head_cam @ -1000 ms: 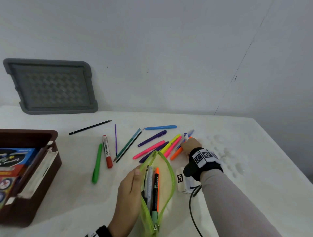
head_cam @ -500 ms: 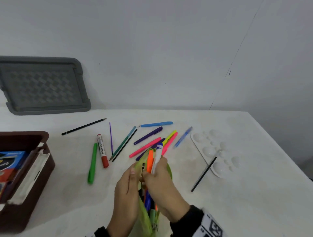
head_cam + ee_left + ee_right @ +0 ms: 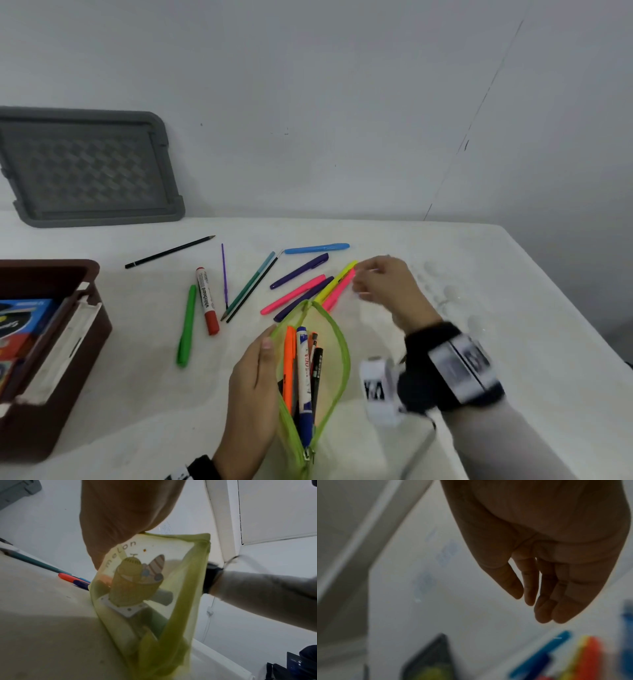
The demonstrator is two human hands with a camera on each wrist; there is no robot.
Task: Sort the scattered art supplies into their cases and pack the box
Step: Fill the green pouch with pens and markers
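On table, left hand [image 3: 251, 387] holds open green pouch [image 3: 330, 394] containing markers [image 3: 303, 370]; right hand [image 3: 387, 284] loose, empty

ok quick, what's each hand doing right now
Left hand: holds the green mesh zip pouch open by its edge.
Right hand: open, empty, fingers relaxed.

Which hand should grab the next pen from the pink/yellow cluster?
Right. The right hand hovers open and empty beside the yellow highlighter and pink pen. The left hand is busy holding the green pencil pouch open, so it likely shouldn't let go.
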